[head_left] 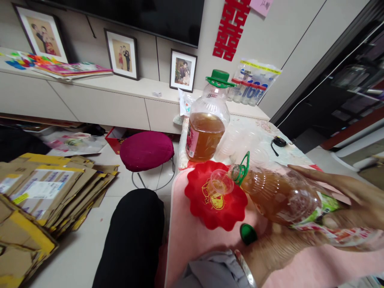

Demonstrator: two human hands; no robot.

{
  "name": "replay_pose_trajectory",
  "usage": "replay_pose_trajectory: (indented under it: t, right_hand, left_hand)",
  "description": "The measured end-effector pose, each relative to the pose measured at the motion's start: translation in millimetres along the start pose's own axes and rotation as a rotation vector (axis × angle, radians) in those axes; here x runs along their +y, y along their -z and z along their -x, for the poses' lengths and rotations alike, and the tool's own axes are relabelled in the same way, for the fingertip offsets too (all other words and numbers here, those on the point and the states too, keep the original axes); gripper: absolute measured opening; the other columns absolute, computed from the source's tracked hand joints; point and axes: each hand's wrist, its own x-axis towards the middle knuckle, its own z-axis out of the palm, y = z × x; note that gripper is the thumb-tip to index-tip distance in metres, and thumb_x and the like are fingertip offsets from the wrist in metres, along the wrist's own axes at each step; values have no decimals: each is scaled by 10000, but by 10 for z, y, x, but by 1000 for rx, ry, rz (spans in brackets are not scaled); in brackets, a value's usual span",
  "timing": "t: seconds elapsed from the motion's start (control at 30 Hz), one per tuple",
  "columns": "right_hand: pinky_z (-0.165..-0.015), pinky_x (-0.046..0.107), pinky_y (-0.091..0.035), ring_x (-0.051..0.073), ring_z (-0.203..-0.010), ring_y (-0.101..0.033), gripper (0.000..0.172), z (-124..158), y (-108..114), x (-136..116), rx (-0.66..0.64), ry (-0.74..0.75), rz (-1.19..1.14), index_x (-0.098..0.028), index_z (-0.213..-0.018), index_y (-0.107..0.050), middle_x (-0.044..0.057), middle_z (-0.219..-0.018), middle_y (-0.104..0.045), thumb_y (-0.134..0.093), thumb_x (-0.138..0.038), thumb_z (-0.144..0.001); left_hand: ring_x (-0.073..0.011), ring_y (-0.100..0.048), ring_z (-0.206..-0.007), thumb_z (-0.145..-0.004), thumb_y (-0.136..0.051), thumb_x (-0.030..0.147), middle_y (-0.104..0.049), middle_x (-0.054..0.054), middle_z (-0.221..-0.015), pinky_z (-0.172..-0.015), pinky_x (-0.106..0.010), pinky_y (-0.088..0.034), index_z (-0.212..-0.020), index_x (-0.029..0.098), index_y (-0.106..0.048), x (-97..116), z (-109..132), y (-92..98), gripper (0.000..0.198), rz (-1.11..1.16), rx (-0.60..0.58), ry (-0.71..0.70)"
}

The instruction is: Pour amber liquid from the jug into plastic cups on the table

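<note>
A large clear bottle [279, 194] of amber liquid lies tipped nearly level, its open neck pointing left. Under its body is my left hand [279, 244], closed round it, with a bracelet at the wrist. My right hand [357, 204] grips the far side near the base. The bottle's mouth is at the rim of a small clear plastic cup [222, 182], which has some amber liquid low in it. This cup stands on a red scalloped plate [195, 198] with a gold print. Close to my left wrist lies a green bottle cap [248, 234].
A second bottle [207, 134] with a green cap stands behind the plate. Clear plastic containers [240, 144] and a black coiled item [279, 141] sit farther back. Left of the pink-covered table [186, 248] are a maroon stool [147, 150] and flattened cardboard [48, 188].
</note>
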Motion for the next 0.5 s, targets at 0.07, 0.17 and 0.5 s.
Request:
replay_pose_trajectory:
  t: [0.07, 0.17, 0.5]
  right_hand:
    - [-1141, 464, -535, 398, -1475, -494, 1026, 2, 1, 29, -12, -12, -24, -498, -1607, -365, -21, -1665, -462, -889, -508, -725]
    - [-1159, 473, -515, 403, -1482, -482, 1018, 0, -2, 32, -4, -18, -19, -501, -1601, -377, -29, -1668, -456, -888, -515, -721]
    - [-1157, 474, -515, 398, -1480, -487, 1025, -12, 8, -17, -9, -20, -7, -507, -1596, -380, -34, -1662, -465, -895, -528, -709]
  left_hand:
    - [-471, -512, -1472, -471, -951, 535, -674, 93, -1349, -728, -564, -657, -1308, 491, -701, 55, -20, -18, 875, 41, -17, 28]
    - [-441, -566, -1434, -445, -961, 565, -727, 48, -1253, -720, -531, -665, -1251, 438, -744, 164, -182, -89, 844, 81, -42, 84]
    - [-293, -572, -1375, -868, -546, 790, -650, -127, -1453, -1112, -600, -546, -1432, 303, -581, 501, -1043, -211, 745, -75, -213, 309]
